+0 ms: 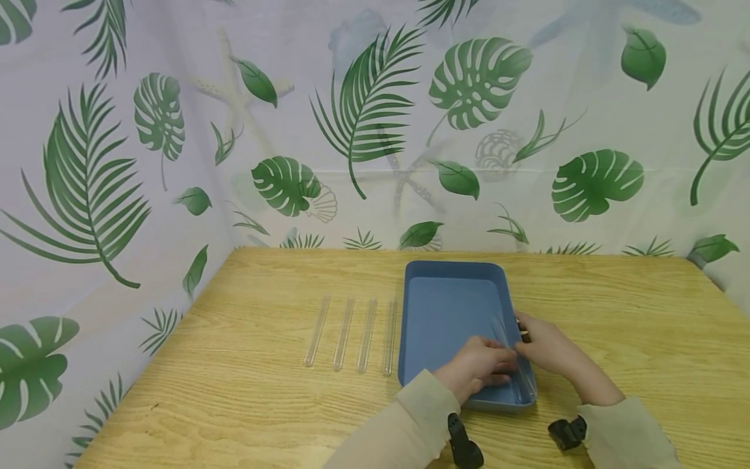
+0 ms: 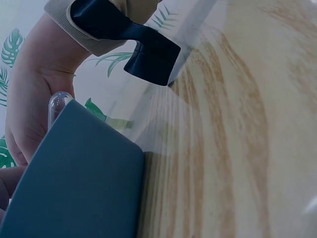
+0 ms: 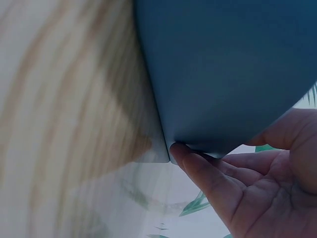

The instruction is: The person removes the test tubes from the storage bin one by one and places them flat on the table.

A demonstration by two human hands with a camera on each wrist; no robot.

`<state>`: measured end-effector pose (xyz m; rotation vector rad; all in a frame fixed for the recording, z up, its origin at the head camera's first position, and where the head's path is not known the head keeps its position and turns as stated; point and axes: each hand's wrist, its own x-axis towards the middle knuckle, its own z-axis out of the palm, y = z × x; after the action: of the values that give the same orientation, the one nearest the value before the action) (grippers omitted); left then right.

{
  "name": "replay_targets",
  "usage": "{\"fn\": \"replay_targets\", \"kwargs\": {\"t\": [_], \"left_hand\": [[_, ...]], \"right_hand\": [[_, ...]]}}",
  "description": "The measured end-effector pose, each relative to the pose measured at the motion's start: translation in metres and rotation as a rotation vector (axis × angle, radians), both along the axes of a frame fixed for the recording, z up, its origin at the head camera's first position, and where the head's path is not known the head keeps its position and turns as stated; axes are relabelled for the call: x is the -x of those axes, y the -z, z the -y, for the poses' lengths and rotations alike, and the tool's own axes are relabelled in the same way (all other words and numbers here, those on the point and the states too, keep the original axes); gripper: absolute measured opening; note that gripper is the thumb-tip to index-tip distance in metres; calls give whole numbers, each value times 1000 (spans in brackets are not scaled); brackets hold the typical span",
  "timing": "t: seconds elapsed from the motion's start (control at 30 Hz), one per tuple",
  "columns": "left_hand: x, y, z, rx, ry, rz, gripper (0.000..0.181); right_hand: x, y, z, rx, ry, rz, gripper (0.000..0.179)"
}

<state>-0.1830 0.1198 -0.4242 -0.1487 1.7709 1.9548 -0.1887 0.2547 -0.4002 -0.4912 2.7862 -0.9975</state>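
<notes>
A blue rectangular tray (image 1: pixel 451 268) lies on the table, with several clear test tubes (image 1: pixel 524 384) along its right side. My left hand (image 1: pixel 483 365) reaches inside it, fingers at these tubes; whether they pinch one is hidden. In the left wrist view, one rounded tube end (image 2: pixel 59 103) shows above the tray's edge (image 2: pixel 99 163), beside the hand. My right hand (image 1: pixel 551 345) grips the tray's right wall from outside. From the right wrist view, its fingertips (image 3: pixel 185 153) touch the wall (image 3: pixel 223 74) low down, the thumb nearer the rim.
Left of the tray, several clear test tubes (image 1: pixel 342 339) lie side by side on the wooden table (image 1: pixel 234 391), the nearest close to the tray's left wall. A leaf-patterned cloth (image 1: pixel 375 215) hangs behind the table. Each wrist wears a black camera mount (image 1: pixel 463 443).
</notes>
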Motion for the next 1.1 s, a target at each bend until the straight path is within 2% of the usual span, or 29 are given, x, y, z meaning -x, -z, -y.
{"fn": "replay_targets", "kwargs": {"t": [0.13, 0.33, 0.67, 0.87, 1.0, 1.1], "left_hand": [[-1, 0, 0, -15, -6, 4, 32], [0, 0, 4, -61, -15, 11, 34], [3, -2, 17, -139, -48, -15, 36], [3, -11, 26, -204, -89, -43, 26], [2, -18, 36, -221, -75, -79, 20], [1, -23, 44, -224, -50, -133, 18]], "right_hand": [[0, -1, -1, 17, -16, 11, 58], [-1, 1, 0, 5, -10, -27, 57], [0, 2, 1, -10, 10, -21, 57], [0, 2, 2, -1, 18, -26, 56], [0, 3, 2, 3, 12, -32, 56], [-1, 2, 3, 5, 17, -22, 55]]}}
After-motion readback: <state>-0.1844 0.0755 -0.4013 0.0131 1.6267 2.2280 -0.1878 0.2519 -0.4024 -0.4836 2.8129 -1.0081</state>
